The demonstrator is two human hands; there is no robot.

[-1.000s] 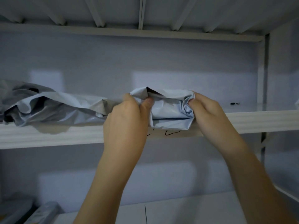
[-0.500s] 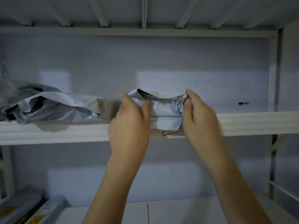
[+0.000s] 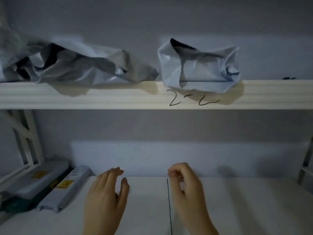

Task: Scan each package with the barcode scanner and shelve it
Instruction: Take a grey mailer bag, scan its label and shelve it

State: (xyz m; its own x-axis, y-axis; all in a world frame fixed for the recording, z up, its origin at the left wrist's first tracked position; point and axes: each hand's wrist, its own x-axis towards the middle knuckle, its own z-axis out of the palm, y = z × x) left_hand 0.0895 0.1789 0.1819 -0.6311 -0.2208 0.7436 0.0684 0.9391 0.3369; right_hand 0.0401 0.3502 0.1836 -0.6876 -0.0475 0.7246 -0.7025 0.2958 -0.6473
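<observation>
A crumpled grey package (image 3: 199, 68) sits on the upper shelf (image 3: 118, 95), its lower edge overhanging the front lip just above handwritten marks (image 3: 191, 100). A larger crumpled bag (image 3: 71, 65) lies to its left on the same shelf, the two close together at their near corners. Both hands are low, over the lower shelf (image 3: 245, 200), well apart from the package. The left hand (image 3: 106, 195) holds nothing, fingers straight and thumb spread. The right hand (image 3: 186, 187) holds nothing, fingers loosely curled. Two flat parcels (image 3: 55, 187) with yellow labels lie side by side at the lower shelf's left end.
</observation>
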